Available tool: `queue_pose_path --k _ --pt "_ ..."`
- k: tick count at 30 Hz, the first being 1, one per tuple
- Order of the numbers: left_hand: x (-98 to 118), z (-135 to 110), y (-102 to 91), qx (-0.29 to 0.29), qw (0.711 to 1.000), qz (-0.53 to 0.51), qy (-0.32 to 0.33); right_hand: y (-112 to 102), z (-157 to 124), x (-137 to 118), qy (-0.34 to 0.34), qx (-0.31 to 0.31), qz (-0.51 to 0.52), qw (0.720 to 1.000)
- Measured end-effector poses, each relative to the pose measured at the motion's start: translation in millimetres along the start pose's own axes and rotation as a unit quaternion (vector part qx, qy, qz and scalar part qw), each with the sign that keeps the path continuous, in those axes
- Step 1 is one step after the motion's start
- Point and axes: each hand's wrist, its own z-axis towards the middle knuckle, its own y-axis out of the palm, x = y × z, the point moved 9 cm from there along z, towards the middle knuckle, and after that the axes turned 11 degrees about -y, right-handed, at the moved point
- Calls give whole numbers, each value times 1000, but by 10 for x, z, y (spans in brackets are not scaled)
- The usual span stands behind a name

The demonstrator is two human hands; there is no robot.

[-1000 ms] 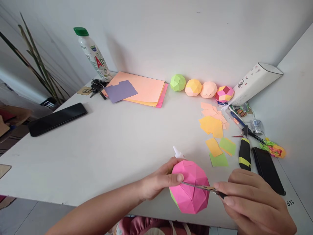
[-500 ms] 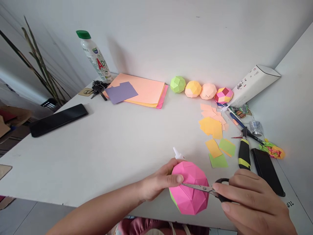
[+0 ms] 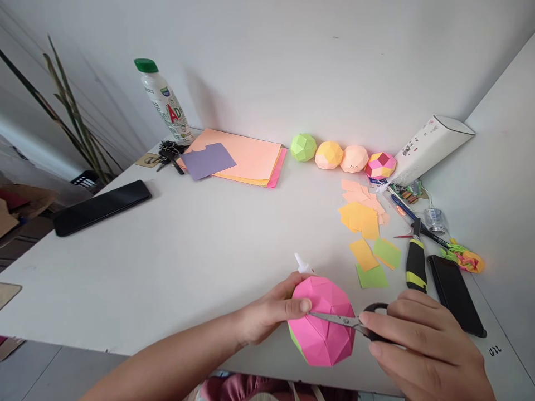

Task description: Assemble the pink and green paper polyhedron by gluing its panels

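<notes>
A faceted pink paper ball [image 3: 328, 342] with a green patch on its lower left is held over the front of the table. My left hand [image 3: 273, 306] grips it from the left, thumb on the front face, fingers hidden behind. In my right hand [image 3: 426, 340] are black-handled scissors [image 3: 340, 319], their blades closed together and lying across the pink paper. The scissor tip touches the ball close to my left thumb. Just behind the ball a white nozzle [image 3: 302, 264] sticks up; the rest of that item is hidden.
Paper balls, green [image 3: 303, 147], yellow [image 3: 329, 155], peach [image 3: 354, 159] and multicoloured [image 3: 380, 166], line the wall. Paper pieces [image 3: 359, 217], a cutter [image 3: 416, 264] and a black phone [image 3: 456, 295] lie right. Paper sheets [image 3: 251, 153], a bottle [image 3: 167, 106] and a black case [image 3: 102, 207] are left.
The view has shifted slightly. Both hands, the paper ball and the scissors stay in nearly the same position, with the scissor tip still by my left thumb.
</notes>
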Motion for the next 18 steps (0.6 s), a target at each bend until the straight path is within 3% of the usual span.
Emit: queue_pose_path --k 4,8,10,18 --pt "12 -5 22 -11 1000 -11 2 -23 -36 44 22 6 13 1000" --pt "86 -17 46 -11 1000 -8 4 -210 -189 198 89 109 46 989" --pt "137 -17 88 -29 999 -10 11 -244 -238 259 110 131 65 983" --pt "106 36 146 -69 997 -42 -21 -139 -169 204 61 68 67 994"
